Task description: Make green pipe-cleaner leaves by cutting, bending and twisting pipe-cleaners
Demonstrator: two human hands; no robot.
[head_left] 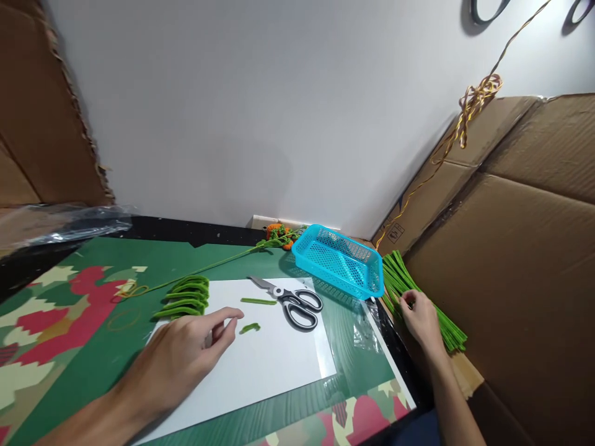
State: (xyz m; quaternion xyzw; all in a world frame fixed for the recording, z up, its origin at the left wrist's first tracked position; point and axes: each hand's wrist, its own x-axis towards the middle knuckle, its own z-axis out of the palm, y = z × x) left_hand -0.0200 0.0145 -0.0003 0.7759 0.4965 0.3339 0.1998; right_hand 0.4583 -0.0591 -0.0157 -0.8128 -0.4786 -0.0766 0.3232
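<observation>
My left hand [204, 341] hovers over the white sheet [274, 371], thumb and index finger apart with nothing between them. Right of its fingertips lies a small bent green piece [250, 327], and a short straight green strip [258, 301] is above that. Several curved fuzzy green pieces [188, 296] lie in a row behind my left hand. Scissors [290, 300] rest slightly open on the sheet. At the right, my right hand [418, 316] touches a bundle of long green stems [441, 322], its thumb and fingers pinched together on them.
A blue basket [337, 263] stands behind the scissors. An orange flower [275, 231] with a long green stem lies against the wall. Cardboard [525, 260] rises at the right, with more cardboard [41, 111] at the left. Clear plastic [74, 226] lies at the left back.
</observation>
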